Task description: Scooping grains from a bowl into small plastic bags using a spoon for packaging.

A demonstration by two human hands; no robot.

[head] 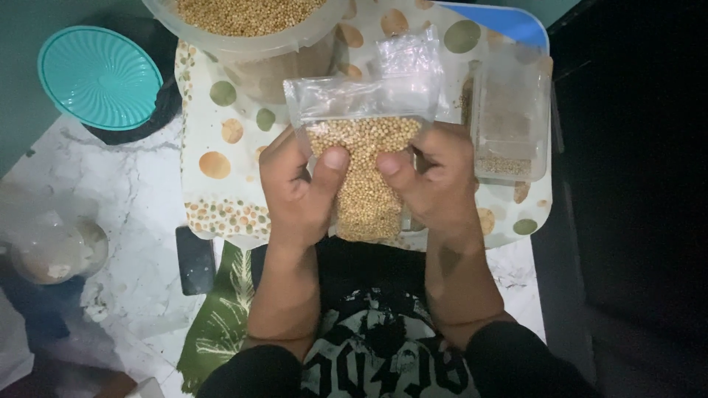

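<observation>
Teal lid (99, 76), dark phone (195, 259), spotted tray (221, 177).

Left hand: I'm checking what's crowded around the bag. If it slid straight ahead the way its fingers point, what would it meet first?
The left hand, gripping the clear bag of seeds, points up the tray toward the big tub of seeds. Probably the tub first, though depth is unclear.

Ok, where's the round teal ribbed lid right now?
In the head view, the round teal ribbed lid lies at upper left, left of the big clear tub of tan grains, off the spotted tray.
</observation>
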